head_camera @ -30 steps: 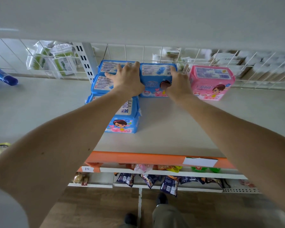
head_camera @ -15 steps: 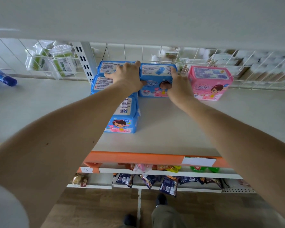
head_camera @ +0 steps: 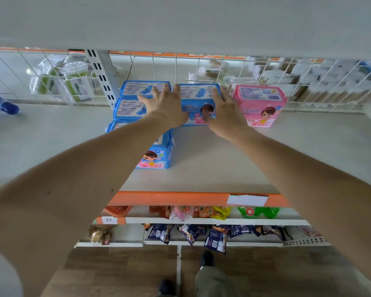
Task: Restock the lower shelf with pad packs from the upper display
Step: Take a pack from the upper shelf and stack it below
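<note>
Both hands bracket one blue pad pack [head_camera: 198, 103] at the far side of the shelf [head_camera: 223, 159], against the wire grid [head_camera: 201, 67]. The left hand [head_camera: 166, 108] lies spread across its left edge, fingers wide; the right hand [head_camera: 225, 112] cups its right side, thumb pressing the front, likely to square it beside the pink pack [head_camera: 259, 106].

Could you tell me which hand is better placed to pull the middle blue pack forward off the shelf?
The right hand: its grip wraps the blue pack, fingers on its right side and thumb on its front. The left hand lies flatter, straddling it and the blue stack.
</note>
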The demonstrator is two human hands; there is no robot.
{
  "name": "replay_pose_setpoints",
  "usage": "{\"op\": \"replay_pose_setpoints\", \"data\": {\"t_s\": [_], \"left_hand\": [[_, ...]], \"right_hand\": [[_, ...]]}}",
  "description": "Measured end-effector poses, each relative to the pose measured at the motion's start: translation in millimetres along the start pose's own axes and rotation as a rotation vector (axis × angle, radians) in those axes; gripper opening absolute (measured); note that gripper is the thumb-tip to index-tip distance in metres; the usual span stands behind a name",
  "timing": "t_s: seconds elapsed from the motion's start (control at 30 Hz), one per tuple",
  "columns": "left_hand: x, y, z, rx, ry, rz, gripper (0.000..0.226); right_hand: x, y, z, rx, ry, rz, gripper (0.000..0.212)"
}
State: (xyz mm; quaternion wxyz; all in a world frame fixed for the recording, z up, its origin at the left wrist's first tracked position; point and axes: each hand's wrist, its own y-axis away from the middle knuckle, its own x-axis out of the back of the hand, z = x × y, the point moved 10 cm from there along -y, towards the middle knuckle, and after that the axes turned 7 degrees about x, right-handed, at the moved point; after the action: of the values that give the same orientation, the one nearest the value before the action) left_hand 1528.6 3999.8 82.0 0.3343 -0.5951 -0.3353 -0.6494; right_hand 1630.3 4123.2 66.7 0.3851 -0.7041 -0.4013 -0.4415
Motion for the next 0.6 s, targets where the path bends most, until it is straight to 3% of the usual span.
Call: {"op": "replay_pose_setpoints", "data": {"t_s": [0.6], "left_hand": [[21, 91, -13, -0.186, 0.026, 0.22, 0.071]], "right_hand": [[29, 76, -33, -0.017, 0.045, 0.044, 0.079]]}}
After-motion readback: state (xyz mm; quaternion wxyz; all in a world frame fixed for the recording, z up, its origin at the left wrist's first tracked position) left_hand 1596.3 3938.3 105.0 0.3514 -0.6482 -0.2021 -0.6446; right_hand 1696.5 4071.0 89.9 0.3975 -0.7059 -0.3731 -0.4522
